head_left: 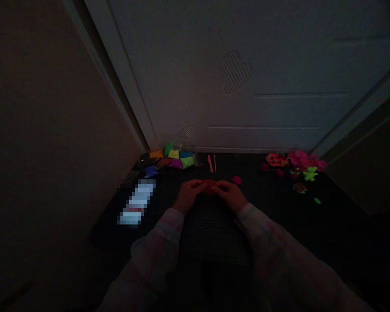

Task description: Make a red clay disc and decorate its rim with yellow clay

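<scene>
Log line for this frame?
left hand: on orange-red piece | right hand: same piece | pink ball: beyond right hand | scene: dim

The left hand (189, 193) and right hand (230, 193) nearly meet, fingers bent inward.

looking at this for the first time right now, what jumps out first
The glowing, pixelated rectangle on the left of the dark table catches the eye first, by far the brightest thing here. Next come the vivid pink and green shapes at the table's far right, then the colourful packets at its far left. In the middle, both hands, left and right, meet at a small reddish lump.
</scene>
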Action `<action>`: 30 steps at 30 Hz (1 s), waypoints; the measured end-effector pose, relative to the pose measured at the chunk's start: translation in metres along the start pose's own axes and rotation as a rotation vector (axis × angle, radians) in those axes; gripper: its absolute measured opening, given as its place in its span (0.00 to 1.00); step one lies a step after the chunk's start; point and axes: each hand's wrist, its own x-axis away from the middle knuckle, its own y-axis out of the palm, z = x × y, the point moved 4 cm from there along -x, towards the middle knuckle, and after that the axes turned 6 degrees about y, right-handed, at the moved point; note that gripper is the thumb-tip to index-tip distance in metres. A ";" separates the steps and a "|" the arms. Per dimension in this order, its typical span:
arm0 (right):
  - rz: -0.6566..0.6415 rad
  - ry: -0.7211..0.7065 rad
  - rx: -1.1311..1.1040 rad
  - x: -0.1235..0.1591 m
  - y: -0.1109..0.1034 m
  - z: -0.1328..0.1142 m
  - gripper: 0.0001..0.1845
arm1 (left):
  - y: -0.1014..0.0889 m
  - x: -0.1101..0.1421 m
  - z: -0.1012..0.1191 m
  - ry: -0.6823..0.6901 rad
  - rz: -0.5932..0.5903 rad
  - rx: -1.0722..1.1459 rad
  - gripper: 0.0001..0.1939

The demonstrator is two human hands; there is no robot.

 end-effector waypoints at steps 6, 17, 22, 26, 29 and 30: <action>-0.042 -0.012 0.048 0.000 0.001 0.002 0.13 | 0.001 0.001 0.000 -0.034 -0.047 0.031 0.13; -0.044 -0.032 0.137 -0.001 0.002 0.001 0.12 | 0.003 -0.001 -0.007 -0.015 -0.031 0.154 0.14; -0.068 -0.052 0.143 -0.001 0.003 0.003 0.12 | 0.002 -0.001 -0.003 -0.028 -0.008 0.097 0.12; -0.013 -0.046 0.094 -0.003 0.001 0.006 0.12 | 0.001 -0.002 -0.006 -0.044 0.035 0.126 0.12; 0.062 -0.038 -0.003 -0.004 -0.003 0.008 0.13 | 0.003 -0.002 -0.008 -0.062 0.006 0.138 0.12; 0.080 -0.033 -0.048 -0.005 -0.004 0.008 0.13 | 0.004 -0.001 -0.008 -0.066 -0.012 0.134 0.12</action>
